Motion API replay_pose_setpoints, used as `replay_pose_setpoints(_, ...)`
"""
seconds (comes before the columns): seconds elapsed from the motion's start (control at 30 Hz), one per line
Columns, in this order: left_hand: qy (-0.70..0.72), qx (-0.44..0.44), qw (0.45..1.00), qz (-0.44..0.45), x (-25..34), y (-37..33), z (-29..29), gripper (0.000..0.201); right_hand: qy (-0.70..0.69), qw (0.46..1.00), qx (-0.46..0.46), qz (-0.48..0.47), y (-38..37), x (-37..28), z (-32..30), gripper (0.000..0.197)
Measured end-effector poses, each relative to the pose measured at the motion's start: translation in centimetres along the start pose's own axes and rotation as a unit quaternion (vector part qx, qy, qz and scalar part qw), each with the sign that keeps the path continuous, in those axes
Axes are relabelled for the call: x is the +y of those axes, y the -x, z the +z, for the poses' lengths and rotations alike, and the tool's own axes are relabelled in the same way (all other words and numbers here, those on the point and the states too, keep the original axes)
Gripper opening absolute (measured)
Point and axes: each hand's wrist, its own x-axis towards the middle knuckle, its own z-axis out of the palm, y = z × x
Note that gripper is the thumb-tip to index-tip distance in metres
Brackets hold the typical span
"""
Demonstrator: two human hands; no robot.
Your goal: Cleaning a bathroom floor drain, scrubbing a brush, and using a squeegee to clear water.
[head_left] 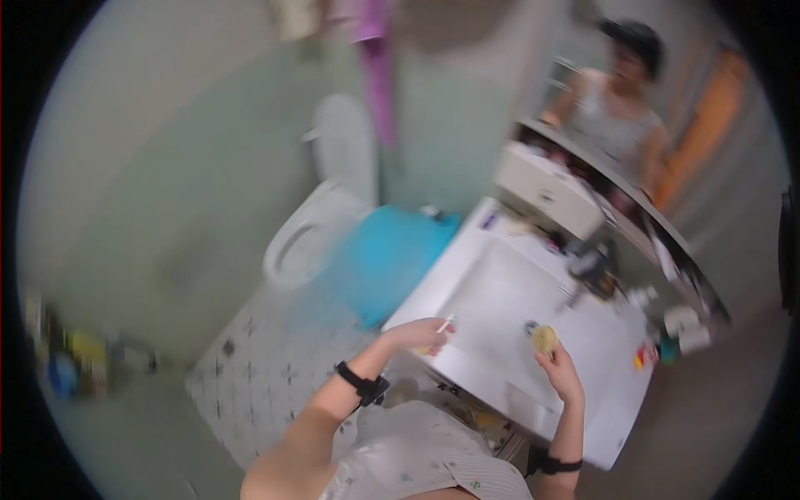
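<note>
Over the front left edge of the white washbasin (506, 287) is my left hand (419, 333), its fingers closed on a small white stick-like piece (447, 322) whose exact kind is blurred. My right hand (563, 377) is above the basin, near the drain (531, 327). Between its thumb and fingers it grips a small round yellow thing (545, 340), too smeared to identify. The two hands are apart.
Behind the basin stand a dark faucet-like object (593, 271) and a mirror shelf with a white drawer (550, 192). Small colourful items (652, 353) lie at its right. A blue tub (400, 254) and a white toilet (300, 242) are to the left.
</note>
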Motion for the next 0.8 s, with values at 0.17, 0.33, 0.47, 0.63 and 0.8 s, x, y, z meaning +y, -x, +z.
replay_pose_setpoints(0.17, 0.078, 0.128, 0.989, -0.011, -3.3, 8.5, 1.4, 0.034, -0.005, 0.984, -0.122, -0.133, -2.1, -3.8, 4.2, 0.034)
replay_pose_setpoints(0.33, 0.033, 0.266, 0.962, -0.045, -10.3, 16.9, 6.3, 0.034, -0.026, 0.951, -0.256, -0.17, -2.9, -6.7, 8.2, 0.031)
replay_pose_setpoints(0.47, 0.37, 0.244, 0.887, 0.13, -12.3, 28.1, 10.2, 0.025, -0.042, 0.93, -0.326, -0.163, -1.5, -7.6, 11.8, 0.032)
replay_pose_setpoints(0.63, 0.036, 0.483, 0.823, -0.297, -25.4, 33.3, 12.7, 0.026, -0.015, 0.887, -0.403, -0.222, 1.8, -10.9, 17.5, 0.032)
replay_pose_setpoints(0.8, 0.107, 0.519, 0.824, -0.199, -23.2, 35.9, 12.2, 0.027, -0.036, 0.888, -0.422, -0.18, 3.3, -11.6, 23.0, 0.027)
